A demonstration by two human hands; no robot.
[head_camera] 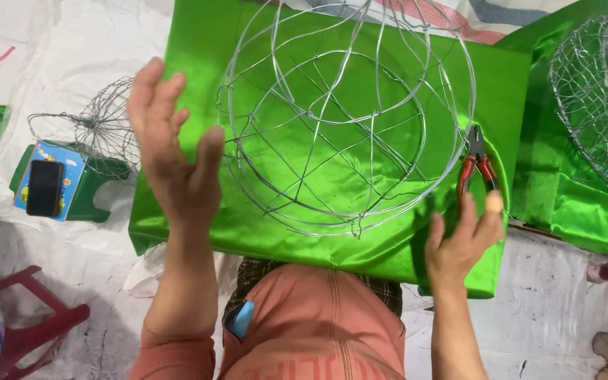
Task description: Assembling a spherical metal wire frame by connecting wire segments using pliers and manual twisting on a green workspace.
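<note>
— Your left hand [170, 151] is lifted off the green cloth [198, 49] at about nine o'clock of the wire frame [346, 119], palm spread, fingers apart, holding nothing. Agreed?

— Agreed. And your right hand [462, 243] sits at about four o'clock of the frame, fingers loosely extended and resting on the cloth just below the red-handled pliers [476, 165]. It grips nothing either; the fingertips are near the handles but I see no contact.

— Where does the frame stand?

— It lies in the middle of the green satin sheet straight ahead of you, at twelve o'clock, its big hoops stacked and crossed with thinner struts. Both your hands are off it.

— So what step is this, in your view?

— I'd judge it a pause between wire joints: frame set down, tool released. Picking the pliers up would call for your right hand to slide up and close on the handles, while your left steadies the rim at nine o'clock so the light frame doesn't skid on the slick cloth.

— Counts?

— One pair of pliers. Three wire pieces: the frame before you, a small wire basket [103, 127] at ten o'clock, a mesh dome [599, 98] at two o'clock. One dark phone [44, 188], lying on a green box [82, 190].
</note>
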